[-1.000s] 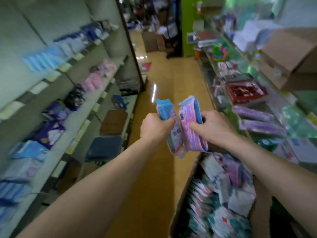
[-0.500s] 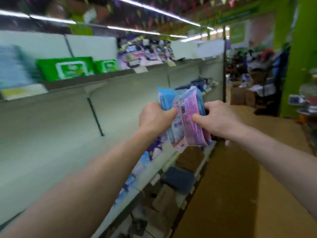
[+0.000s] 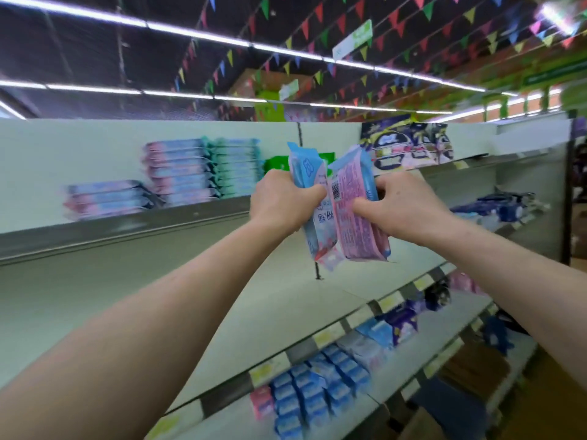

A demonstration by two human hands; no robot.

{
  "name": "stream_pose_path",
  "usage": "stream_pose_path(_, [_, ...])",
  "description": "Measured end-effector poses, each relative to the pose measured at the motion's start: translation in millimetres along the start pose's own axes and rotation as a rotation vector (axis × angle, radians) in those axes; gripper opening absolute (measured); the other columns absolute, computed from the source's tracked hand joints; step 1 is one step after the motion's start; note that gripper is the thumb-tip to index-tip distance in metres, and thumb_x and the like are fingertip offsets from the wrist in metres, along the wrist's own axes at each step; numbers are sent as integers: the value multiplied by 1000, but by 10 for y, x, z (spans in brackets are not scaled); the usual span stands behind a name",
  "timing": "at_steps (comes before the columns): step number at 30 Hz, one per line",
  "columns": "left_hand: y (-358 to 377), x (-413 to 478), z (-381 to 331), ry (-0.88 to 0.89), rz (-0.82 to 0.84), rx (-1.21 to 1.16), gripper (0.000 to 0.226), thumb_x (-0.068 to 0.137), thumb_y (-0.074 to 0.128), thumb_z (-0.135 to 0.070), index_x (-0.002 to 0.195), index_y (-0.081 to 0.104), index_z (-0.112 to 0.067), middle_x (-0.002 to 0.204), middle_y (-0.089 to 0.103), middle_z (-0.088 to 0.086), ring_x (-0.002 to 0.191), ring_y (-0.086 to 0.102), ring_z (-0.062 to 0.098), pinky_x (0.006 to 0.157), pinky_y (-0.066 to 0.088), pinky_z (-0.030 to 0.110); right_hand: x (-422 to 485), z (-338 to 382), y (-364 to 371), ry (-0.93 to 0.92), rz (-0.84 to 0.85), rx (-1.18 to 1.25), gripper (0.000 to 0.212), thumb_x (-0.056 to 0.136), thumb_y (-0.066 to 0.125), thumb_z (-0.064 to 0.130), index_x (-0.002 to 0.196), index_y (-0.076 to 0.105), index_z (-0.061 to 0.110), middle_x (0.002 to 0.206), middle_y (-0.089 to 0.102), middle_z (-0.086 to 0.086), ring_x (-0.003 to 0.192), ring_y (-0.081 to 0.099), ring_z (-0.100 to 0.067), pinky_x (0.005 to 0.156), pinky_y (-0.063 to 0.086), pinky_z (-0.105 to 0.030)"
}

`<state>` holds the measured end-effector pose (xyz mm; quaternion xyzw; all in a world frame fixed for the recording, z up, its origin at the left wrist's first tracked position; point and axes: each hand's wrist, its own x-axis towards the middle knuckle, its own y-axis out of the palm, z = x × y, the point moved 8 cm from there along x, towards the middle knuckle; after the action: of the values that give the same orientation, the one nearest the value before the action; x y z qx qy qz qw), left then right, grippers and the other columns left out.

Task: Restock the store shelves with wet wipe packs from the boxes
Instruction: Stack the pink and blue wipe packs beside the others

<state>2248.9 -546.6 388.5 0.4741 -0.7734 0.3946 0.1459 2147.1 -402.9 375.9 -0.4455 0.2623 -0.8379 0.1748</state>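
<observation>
I hold two wet wipe packs upright in front of the top shelf (image 3: 127,227). My left hand (image 3: 281,201) grips a blue pack (image 3: 306,168). My right hand (image 3: 403,208) grips a pink pack (image 3: 355,223) with a barcode facing me. The two packs touch side by side. On the top shelf behind them lie stacks of pink-and-blue wipe packs (image 3: 178,173), a lower stack (image 3: 104,198) to the left, teal packs (image 3: 236,166) and a green pack (image 3: 278,161).
Purple-and-white packages (image 3: 409,144) stand on the top shelf to the right. Lower shelves carry blue packs (image 3: 317,389) and dark blue packages (image 3: 502,209), with yellow price tags along the edges. Brown boxes (image 3: 473,369) sit low at the right. The shelf (image 3: 298,300) under my hands is bare.
The view has swung from the aisle and the box up and left to the top shelves. Both hands have risen with the two packs, still held together.
</observation>
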Motion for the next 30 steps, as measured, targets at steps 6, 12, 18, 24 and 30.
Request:
stream_pose_path(6, [-669,111,256,-13,-81,40,38,65,63,-41,85,74,-11,81,74,7,75,71,26,65,60,47,221,604,312,-107,14,54,29,83,61,35,79,70,8,74,69,-6,69,65,-23,65,55,-40])
stream_pose_path(12, [-1159,295,402,-20,-184,99,44,62,60,-45,87,74,-12,82,74,6,77,71,24,68,59,45,525,1043,571,-206,19,102,27,84,61,34,78,70,10,72,68,-5,64,63,-19,56,50,-32])
stream_pose_path(18, [-1614,584,561,-45,-308,143,29,73,67,-39,89,72,-14,83,73,4,76,71,22,69,60,43,963,1476,840,-339,22,127,29,84,61,36,81,68,9,78,68,-9,73,64,-25,68,55,-40])
stream_pose_path(24, [-2171,894,861,-113,-469,146,21,76,69,-33,86,67,-15,88,73,6,79,71,22,71,61,44,1492,1922,1203,-489,54,177,27,84,63,38,80,69,12,77,68,-7,72,63,-25,68,53,-39])
stream_pose_path(30, [-2594,1013,1223,-192,-556,35,25,87,67,-21,107,62,-8,97,70,4,79,70,16,62,59,31,1790,2307,1673,-581,90,303,17,83,65,32,82,70,16,77,68,-3,77,64,-25,73,54,-40])
